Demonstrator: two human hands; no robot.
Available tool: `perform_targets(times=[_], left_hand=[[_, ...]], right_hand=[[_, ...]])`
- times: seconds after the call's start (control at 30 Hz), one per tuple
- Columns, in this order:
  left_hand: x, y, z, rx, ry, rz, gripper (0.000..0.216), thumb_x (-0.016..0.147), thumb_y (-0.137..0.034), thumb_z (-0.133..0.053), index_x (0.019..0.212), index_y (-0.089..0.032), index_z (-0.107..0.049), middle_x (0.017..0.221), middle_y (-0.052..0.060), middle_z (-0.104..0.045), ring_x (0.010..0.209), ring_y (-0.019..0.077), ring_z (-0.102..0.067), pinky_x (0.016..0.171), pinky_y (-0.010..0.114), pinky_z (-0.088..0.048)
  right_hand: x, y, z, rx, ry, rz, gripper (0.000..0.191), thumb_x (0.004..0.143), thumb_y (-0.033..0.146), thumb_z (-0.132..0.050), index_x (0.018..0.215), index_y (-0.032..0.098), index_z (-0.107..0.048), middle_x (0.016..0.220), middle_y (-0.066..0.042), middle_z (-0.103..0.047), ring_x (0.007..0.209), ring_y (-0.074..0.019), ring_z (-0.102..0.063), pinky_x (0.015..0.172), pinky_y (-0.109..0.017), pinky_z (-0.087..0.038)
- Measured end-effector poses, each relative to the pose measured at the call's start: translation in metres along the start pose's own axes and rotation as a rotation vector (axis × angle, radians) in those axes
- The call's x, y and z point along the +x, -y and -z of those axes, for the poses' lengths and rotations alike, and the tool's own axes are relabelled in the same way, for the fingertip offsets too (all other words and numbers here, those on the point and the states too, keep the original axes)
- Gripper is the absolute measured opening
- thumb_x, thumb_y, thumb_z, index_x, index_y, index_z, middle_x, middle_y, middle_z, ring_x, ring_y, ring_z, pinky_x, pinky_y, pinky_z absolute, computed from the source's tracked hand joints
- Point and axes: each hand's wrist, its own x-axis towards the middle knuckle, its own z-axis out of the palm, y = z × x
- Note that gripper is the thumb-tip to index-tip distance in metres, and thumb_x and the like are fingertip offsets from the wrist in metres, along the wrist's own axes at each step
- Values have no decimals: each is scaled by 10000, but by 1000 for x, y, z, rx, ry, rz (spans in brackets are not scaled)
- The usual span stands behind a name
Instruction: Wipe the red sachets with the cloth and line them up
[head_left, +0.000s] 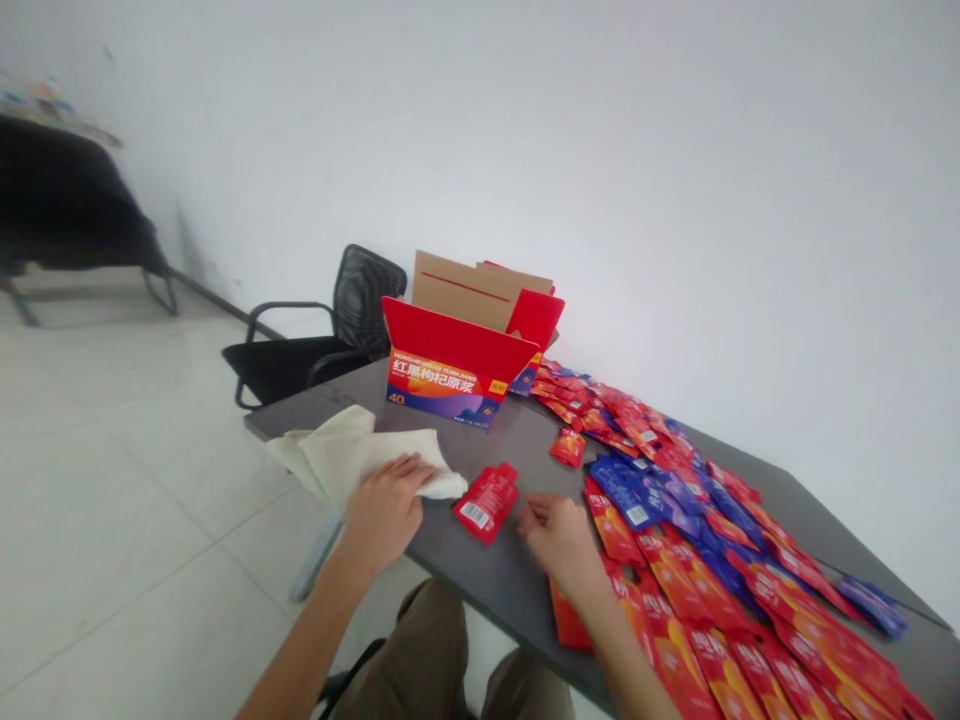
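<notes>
Resting across the pale cloth [337,455], your left grip [386,505] lies with fingers extended, seemingly to steady it against the surface [521,440]; your right grip [553,535] is loosely curled. From this angle I cannot tell whether either closes on anything. Between them lies the red pouch [487,503], barcode up, within reach of both. Red and blue pouches [690,580] spread along the right, close to that arm, while the far carton [450,385] stands flaps raised, perhaps for access.
</notes>
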Motion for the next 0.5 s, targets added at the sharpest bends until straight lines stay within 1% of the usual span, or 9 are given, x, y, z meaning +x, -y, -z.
perform_targets(times=[0.07, 0.13, 0.2, 0.27, 0.3, 0.33, 0.4, 0.5], left_hand=[[0, -1, 1, 9, 4, 6, 517, 759, -57, -408, 1201, -195, -639, 1337, 72, -594, 1268, 220, -516, 1098, 398, -378], [1, -2, 3, 2, 17, 19, 508, 763, -64, -406, 1188, -204, -647, 1322, 65, -607, 1257, 224, -527, 1083, 401, -393], [5, -3, 8, -32, 47, 40, 503, 774, -77, -391, 1178, -226, -651, 1275, 47, -642, 1188, 225, -583, 1041, 399, -436], [13, -7, 15, -89, 82, 40, 517, 789, -92, -375, 1201, -261, -638, 1249, 15, -659, 1124, 213, -623, 1009, 384, -464], [17, -10, 18, -123, 91, 25, 529, 796, -98, -370, 1224, -276, -624, 1259, 0, -653, 1124, 203, -624, 1011, 370, -463], [21, -14, 21, -154, 94, 0, 543, 800, -100, -366, 1249, -286, -607, 1280, -13, -639, 1146, 193, -611, 1027, 359, -452], [28, -23, 21, -199, 109, -75, 565, 797, -95, -367, 1285, -285, -581, 1323, -24, -606, 1205, 182, -571, 1067, 346, -416], [30, -34, 12, -223, 224, -240, 575, 772, -68, -380, 1264, -270, -600, 1309, -18, -618, 1213, 175, -564, 1087, 343, -393]], right_hand=[[2, 2, 7, -5, 13, 67, 291, 815, 181, -529, 1047, 154, -703, 1020, -117, -739, 932, -229, -700, 789, -279, -515], [5, 5, 11, 13, 54, 148, 400, 800, 251, -589, 1190, 175, -634, 1193, -120, -677, 1081, -254, -650, 910, -339, -494], [10, 6, 8, 28, 102, 192, 606, 746, 375, -673, 1300, 169, -540, 1331, -137, -582, 1217, -285, -563, 1012, -399, -440], [16, 5, 0, 27, 135, 186, 866, 671, 481, -727, 1394, 120, -415, 1443, -181, -452, 1318, -310, -459, 1079, -433, -376], [20, 4, -5, 29, 155, 180, 953, 650, 514, -734, 1422, 97, -362, 1473, -199, -402, 1346, -315, -423, 1097, -437, -354], [23, 3, -10, 40, 175, 180, 996, 641, 533, -734, 1436, 84, -333, 1485, -208, -377, 1363, -315, -397, 1113, -438, -333], [29, -1, -18, 92, 213, 198, 982, 645, 530, -733, 1432, 87, -347, 1487, -202, -377, 1379, -307, -373, 1134, -434, -304], [34, -7, -23, 186, 258, 243, 948, 613, 474, -769, 1407, 105, -405, 1499, -183, -367, 1400, -294, -339, 1162, -433, -258]])
